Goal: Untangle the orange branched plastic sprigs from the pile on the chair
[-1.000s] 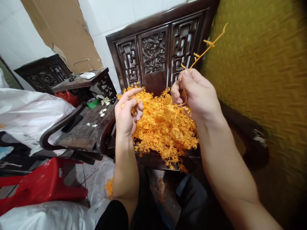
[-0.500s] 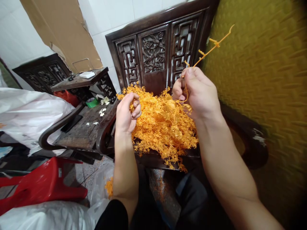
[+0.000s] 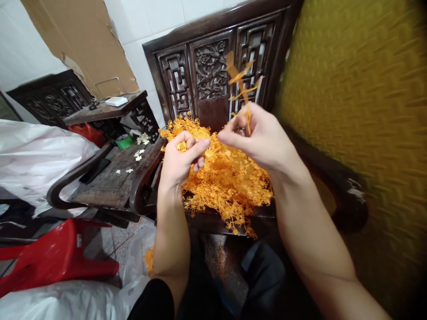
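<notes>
Orange heap (image 3: pixel 230 189), much left, we judge; orange bits (image 3: pixel 149 259) at the plastic bag (image 3: pixel 133 251). Our right hand (image 3: pixel 258 135) pinches one stem (image 3: pixel 244 94); our left hand (image 3: pixel 178 160) curls, contents unclear.

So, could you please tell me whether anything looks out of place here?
Yes: loose white pieces lie scattered on the chair to the left, the orange pile trails untidily over the edge of its seat, and the cardboard has a ragged, torn-looking edge.

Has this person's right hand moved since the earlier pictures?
Yes: against the carved wooden chair back, the right hand has moved leftward and slightly lower, closer to the left hand.
</notes>
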Available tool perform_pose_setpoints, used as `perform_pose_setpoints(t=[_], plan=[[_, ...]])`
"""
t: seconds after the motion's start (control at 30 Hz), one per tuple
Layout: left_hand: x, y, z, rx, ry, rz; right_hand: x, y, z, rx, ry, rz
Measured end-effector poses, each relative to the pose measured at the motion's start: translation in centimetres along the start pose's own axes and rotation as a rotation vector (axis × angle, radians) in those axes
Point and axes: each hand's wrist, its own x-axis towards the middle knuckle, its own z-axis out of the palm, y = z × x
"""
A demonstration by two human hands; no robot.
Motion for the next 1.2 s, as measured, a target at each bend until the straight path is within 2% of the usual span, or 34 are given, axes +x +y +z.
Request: perform_pose_setpoints(t=[0.07,0.13,0.27,0.4,0.53,0.63,0.77,0.83,1.03,1.1,1.13,1.2], plan=[[-0.1,0.2,0.2,0.017,0.024,0.060,-0.1,0.3,-0.2,-0.083,-0.135,0.053],[-0.2,0.2,0.2,0.034,0.027,0.098,-0.2,0.3,-0.2,-0.057,-0.186,0.081],[-0.2,0.1,0.2,0.091,0.027,0.169,-0.2,-0.1,0.1,0.049,-0.101,0.065],[-0.5,0.4,-0.1,0.197,0.011,0.230,-0.3,-0.5,0.1,-0.004,-0.015,0.023],[-0.9,0.8,-0.1,0.307,-0.004,0.298,-0.5,-0.6,-0.3,-0.073,-0.053,0.039],[-1.2,1.3,0.1,0.367,0.026,0.377,-0.6,-0.7,-0.5,-0.121,-0.071,0.068],[-1.2,1.5,0.2,0.483,0.064,0.495,-0.8,-1.3,-0.6,-0.131,-0.195,0.114],[-1.2,1.5,0.4,0.473,0.050,0.484,-0.8,-1.4,-0.6,-0.102,-0.236,0.112],[-0.7,0.4,1.2,0.266,0.055,0.406,-0.5,-1.6,0.0,-0.078,-0.226,0.127],[-0.4,0.3,0.6,0.217,0.105,0.402,-0.6,-1.8,-0.4,-0.086,-0.213,0.146],[-0.2,0.4,0.1,0.200,0.172,0.412,-0.7,-1.9,-0.9,-0.096,-0.186,0.154],[0.0,0.9,-1.2,0.166,0.354,0.436,-0.9,-2.2,-2.3,-0.120,-0.045,0.155]])
